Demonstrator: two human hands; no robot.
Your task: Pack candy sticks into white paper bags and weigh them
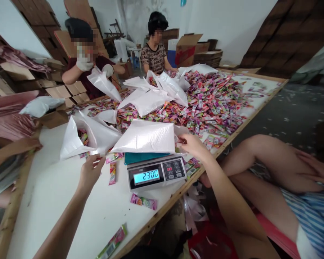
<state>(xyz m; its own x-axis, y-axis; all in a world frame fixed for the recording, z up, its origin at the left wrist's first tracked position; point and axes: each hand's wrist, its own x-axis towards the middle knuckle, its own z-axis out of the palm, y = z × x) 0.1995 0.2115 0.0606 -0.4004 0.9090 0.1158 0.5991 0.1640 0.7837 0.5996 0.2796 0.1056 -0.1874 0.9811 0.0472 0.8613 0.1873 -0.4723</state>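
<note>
A white padded mailer bag [151, 138] lies across the teal top of a digital scale [156, 176], whose display reads 230.0. My right hand [192, 146] is closed at the bag's open right end, thumb and fingers gripping its edge; the fingertips are partly hidden. Left of the scale stands another white mailer bag [72, 138], its mouth gaping over small candy-coloured sachets. My left hand [90, 171] is at this bag's lower corner, fingers curled and pinching its edge. Near the scale lie single sachets [112, 173], pink and purple.
A large heap of sachets [216, 97] covers the far table, with more white bags [151, 97] on it. Two people work across the table, one in white gloves [84, 63]. Others sit at left and right. A wooden rim [162, 221] edges the table; cardboard boxes [187, 46] stand behind.
</note>
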